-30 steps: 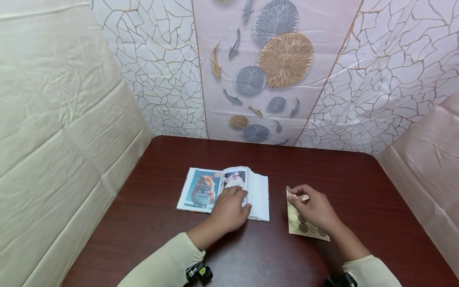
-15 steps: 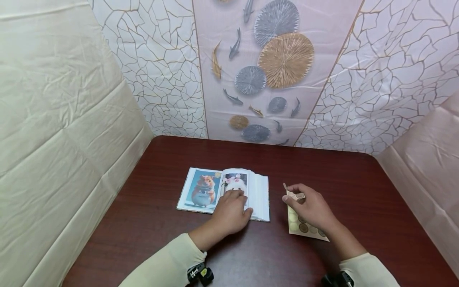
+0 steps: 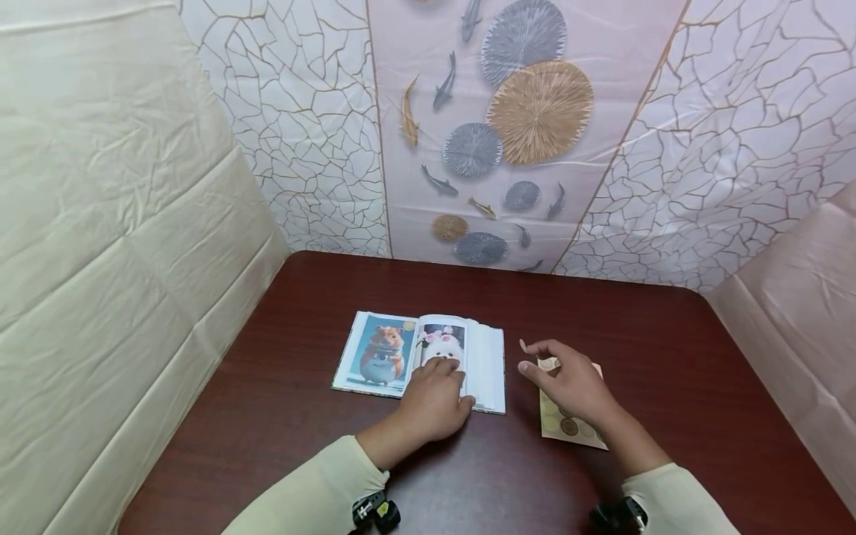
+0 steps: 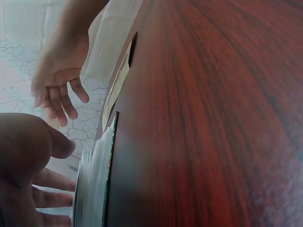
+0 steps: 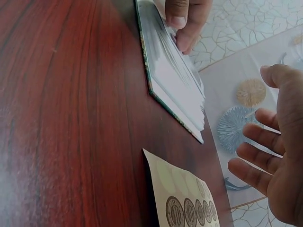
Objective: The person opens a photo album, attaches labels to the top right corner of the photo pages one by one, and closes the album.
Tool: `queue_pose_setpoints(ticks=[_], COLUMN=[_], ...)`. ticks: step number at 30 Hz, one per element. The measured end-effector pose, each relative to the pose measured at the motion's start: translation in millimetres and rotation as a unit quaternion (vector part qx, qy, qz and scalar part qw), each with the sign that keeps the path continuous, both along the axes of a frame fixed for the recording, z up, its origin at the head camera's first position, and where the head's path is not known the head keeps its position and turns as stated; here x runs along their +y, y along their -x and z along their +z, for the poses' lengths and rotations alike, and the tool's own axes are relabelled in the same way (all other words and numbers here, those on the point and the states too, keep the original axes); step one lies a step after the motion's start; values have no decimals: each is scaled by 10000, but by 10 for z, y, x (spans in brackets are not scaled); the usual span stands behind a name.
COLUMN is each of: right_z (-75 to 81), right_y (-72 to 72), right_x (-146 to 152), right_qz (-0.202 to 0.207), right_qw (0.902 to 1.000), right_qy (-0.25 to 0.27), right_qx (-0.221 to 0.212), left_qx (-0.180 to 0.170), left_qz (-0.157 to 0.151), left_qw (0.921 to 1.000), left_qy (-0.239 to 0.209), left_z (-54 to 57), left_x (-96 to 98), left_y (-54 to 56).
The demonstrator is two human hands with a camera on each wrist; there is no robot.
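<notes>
An open picture book (image 3: 487, 371) lies on the table, a hamster picture on its left page and a white fluffy animal with pink flowers on its right page. My left hand (image 3: 435, 405) rests on the lower part of the right page, fingers extended. To the right lies a pale yellow sheet of round stickers (image 3: 555, 427), several of them dark-printed. My right hand (image 3: 568, 383) hovers over the sheet's upper part and hides some of it. A small round sticker (image 3: 523, 345) clings to its index fingertip, with the thumb apart. In the right wrist view those fingers look spread.
The dark red-brown table (image 3: 321, 461) reaches back to a patterned cloth (image 3: 468, 200). Cream cloth hangs (image 3: 134, 260) along the left side, and a similar pinkish cloth (image 3: 796, 312) along the right.
My right hand has moved left, carrying the sticker off past the sheet's edge towards the book. My left hand has slid slightly down the page, uncovering more of the animal picture.
</notes>
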State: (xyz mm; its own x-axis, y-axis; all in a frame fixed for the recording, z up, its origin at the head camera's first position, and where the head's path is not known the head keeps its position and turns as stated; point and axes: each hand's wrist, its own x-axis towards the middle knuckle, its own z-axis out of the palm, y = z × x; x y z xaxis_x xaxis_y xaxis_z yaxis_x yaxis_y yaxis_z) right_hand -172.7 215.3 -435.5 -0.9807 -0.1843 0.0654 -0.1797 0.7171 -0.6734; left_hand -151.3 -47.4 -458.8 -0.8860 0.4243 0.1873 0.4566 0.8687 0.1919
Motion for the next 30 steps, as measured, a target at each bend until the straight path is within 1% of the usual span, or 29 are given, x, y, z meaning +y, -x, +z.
queue_pose_setpoints(ticks=[6, 13, 18, 24, 30], right_z=[-6, -27, -55, -74, -80], right_y=[48, 90, 126, 161, 210], right_x=[-58, -88, -101, -128, -153], right_qz=[-39, -70, -25, 44, 1], right_qw=[10000, 9999, 9997, 9995, 9994], right_qy=[32, 74, 73, 155, 38], right_qx=[48, 103, 229, 261, 354], left_qx=[-59, -71, -87, -80, -115], left_qz=[17, 32, 35, 2, -20], left_qw=[9999, 9998, 9997, 9994, 9990], left_qy=[137, 175, 231, 323, 433], left_z=[-16, -29, -30, -31, -34], left_x=[5, 9, 8, 6, 8], left_y=[-3, -10, -9, -15, -18])
